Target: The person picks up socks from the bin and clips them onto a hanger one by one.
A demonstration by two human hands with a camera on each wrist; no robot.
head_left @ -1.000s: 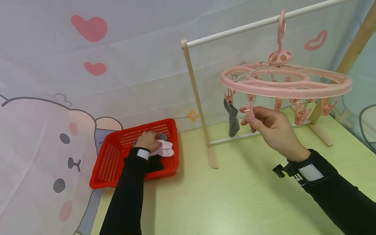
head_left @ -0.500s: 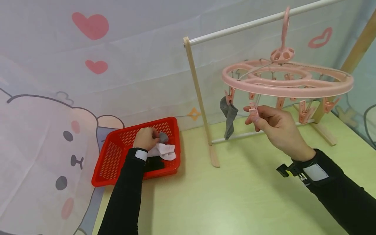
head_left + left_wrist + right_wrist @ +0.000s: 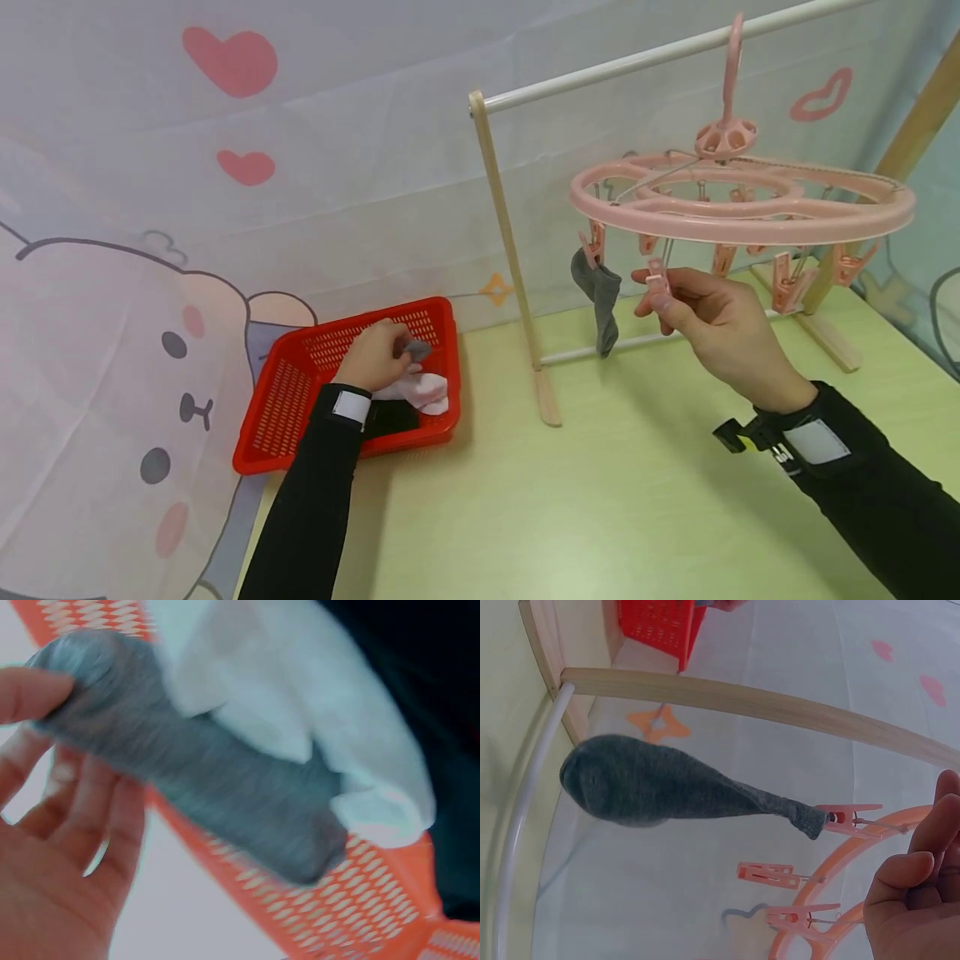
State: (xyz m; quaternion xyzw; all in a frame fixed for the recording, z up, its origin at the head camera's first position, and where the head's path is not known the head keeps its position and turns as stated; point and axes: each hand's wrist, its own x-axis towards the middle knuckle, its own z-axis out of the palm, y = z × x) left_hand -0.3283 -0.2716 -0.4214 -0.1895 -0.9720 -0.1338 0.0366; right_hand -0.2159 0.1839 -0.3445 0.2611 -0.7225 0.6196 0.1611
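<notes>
In the head view my left hand (image 3: 371, 357) is inside the red basket (image 3: 251, 429), pinching a grey sock (image 3: 417, 350). The left wrist view shows thumb and fingers at one end of that sock (image 3: 202, 772), which runs beside a white sock (image 3: 300, 682). My right hand (image 3: 723, 333) pinches a pink clothes peg (image 3: 657, 277) below the round pink hanger (image 3: 750, 227). Left of this hand, another grey sock (image 3: 602, 287) dangles from a peg; it also fills the middle of the right wrist view.
A rack with a white top rail (image 3: 615, 75) and wooden legs (image 3: 502, 225) bears the hanger. Several other pegs hang under the ring, one being a peg (image 3: 789, 283) right of my hand. Black cloth (image 3: 390, 418) lies in the basket, which stands on the pale green table (image 3: 525, 508).
My left hand has drawn back slightly, raising the end of the grey sock from the pile. The right hand keeps its pinch on the peg, while the hanging sock sways and turns.
</notes>
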